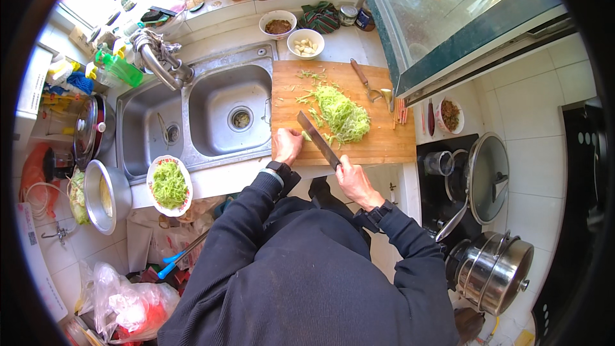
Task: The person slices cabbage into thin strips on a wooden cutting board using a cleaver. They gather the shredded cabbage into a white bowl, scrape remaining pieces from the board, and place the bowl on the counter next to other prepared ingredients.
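Observation:
My right hand (354,180) grips the handle of a kitchen cleaver (318,139), whose blade points up and left over the wooden cutting board (346,154). At the board's left front, my left hand (288,146) has its fingers curled against a small pale green vegetable piece (306,135) beside the blade. A heap of shredded green vegetable (342,114) lies just beyond the blade, with loose shreds around it. A peeler with a brown handle (359,72) rests near the board's back right. An oval dish of green shreds (169,185) stands at the counter's left front edge.
A double steel sink (230,105) adjoins the board's left side. Behind the board are a bowl of garlic cloves (305,44) and a bowl of brown food (278,25). An open window sash (461,48) overhangs the right. A lidded pan (487,178) stands on the stove; a metal basin (108,197) is left.

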